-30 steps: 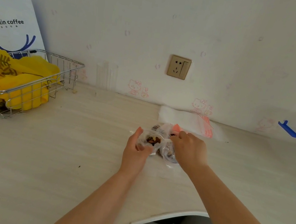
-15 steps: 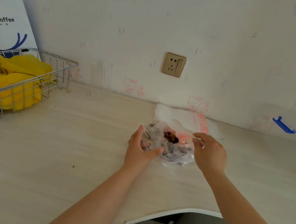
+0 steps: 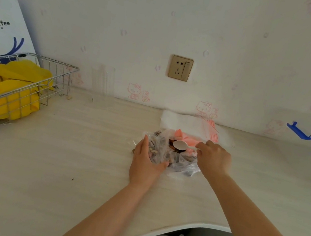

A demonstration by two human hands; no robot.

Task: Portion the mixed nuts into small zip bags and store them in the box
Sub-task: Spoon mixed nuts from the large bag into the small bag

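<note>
Head camera: a clear plastic bag of mixed nuts (image 3: 173, 157) sits mid-way along a pale wood-grain countertop (image 3: 63, 164), just in front of flat zip bags (image 3: 194, 124) lying by the wall. The left hand (image 3: 147, 162) cups and grips the crinkled film at its left side; the right hand (image 3: 213, 159) pinches the handle of a small white plastic spoon (image 3: 180, 145) held over the open mouth. The film looks thin, slack and slippery, the load loose and shifting, so gripping near the rim seems wisest. A wire basket (image 3: 34, 87) holding yellow material stands well apart at left.
</note>
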